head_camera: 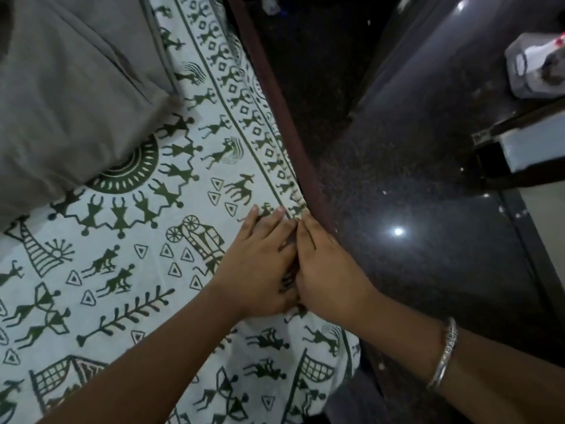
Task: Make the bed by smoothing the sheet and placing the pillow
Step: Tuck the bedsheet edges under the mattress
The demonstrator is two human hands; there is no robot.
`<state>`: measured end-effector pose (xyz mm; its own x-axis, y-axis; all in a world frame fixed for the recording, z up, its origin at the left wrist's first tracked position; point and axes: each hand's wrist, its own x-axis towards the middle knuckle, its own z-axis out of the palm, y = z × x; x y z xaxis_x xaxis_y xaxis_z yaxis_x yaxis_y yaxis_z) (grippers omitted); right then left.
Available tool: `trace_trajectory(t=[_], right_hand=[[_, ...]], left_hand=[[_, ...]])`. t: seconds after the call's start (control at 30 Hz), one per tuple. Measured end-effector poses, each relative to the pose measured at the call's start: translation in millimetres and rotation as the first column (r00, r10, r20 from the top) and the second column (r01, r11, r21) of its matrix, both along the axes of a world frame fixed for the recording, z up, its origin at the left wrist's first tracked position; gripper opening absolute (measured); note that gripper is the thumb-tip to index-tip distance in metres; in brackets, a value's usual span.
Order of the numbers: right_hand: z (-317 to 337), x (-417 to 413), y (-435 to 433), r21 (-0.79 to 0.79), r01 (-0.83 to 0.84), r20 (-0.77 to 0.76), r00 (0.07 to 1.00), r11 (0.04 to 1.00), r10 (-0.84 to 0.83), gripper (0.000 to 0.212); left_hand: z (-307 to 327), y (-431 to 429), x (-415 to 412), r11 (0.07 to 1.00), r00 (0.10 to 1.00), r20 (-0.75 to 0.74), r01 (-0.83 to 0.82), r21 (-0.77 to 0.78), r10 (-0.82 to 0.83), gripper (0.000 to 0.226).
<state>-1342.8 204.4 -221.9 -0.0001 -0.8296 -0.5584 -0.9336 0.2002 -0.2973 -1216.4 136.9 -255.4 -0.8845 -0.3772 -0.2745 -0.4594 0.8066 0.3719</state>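
A white sheet printed with dark green figures covers the bed. A grey pillow lies on it at the upper left. My left hand rests flat on the sheet near the bed's right edge, fingers together and extended. My right hand lies beside it, touching it, with its fingertips pressed against the sheet's border where it meets the dark bed frame. Neither hand holds anything. A silver bangle circles my right wrist.
A dark speckled floor runs along the right of the bed frame. A dark glossy cabinet or appliance stands at the upper right, with a white packet on a surface beyond it.
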Motion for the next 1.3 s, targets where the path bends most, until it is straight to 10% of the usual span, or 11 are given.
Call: trace_trajectory(t=[0.37,0.5,0.77,0.87,1.03,1.3], right_hand=[[23.1,8.4,104.5,0.052,0.421,0.022,0.906,0.906,-0.423,0.055],[6.0,21.5,152.7,0.019,0.713,0.066,0.699,0.701,-0.712,0.019],[-30.9,48.8,177.8,-0.22,0.868,0.223,0.489,0.446,-0.843,0.028],[-51.6,62.2,185.4,-0.052,0.965,0.335,0.259,0.256,-0.906,0.026],[-62.1,71.3,178.8,0.461,0.805,0.544,-0.59,-0.374,-0.597,0.02],[-60.8,66.2,167.0,0.514,0.593,0.509,-0.793,-0.62,-0.336,0.011]], left_hand=[[37.1,41.5,-30.4,0.896,0.889,0.146,0.443,-0.036,-0.433,0.079],[41.5,58.1,-39.0,0.85,0.841,0.196,0.523,-0.062,-0.504,0.069],[38.3,76.0,-35.2,0.78,0.803,0.236,0.591,-0.207,-0.547,0.069],[36.2,82.0,-27.1,0.779,0.802,0.206,0.595,-0.196,-0.56,0.066],[31.6,91.6,-30.2,0.791,0.804,0.226,0.589,-0.165,-0.551,0.071],[35.6,98.0,-33.5,0.759,0.777,0.243,0.624,-0.184,-0.58,0.068]])
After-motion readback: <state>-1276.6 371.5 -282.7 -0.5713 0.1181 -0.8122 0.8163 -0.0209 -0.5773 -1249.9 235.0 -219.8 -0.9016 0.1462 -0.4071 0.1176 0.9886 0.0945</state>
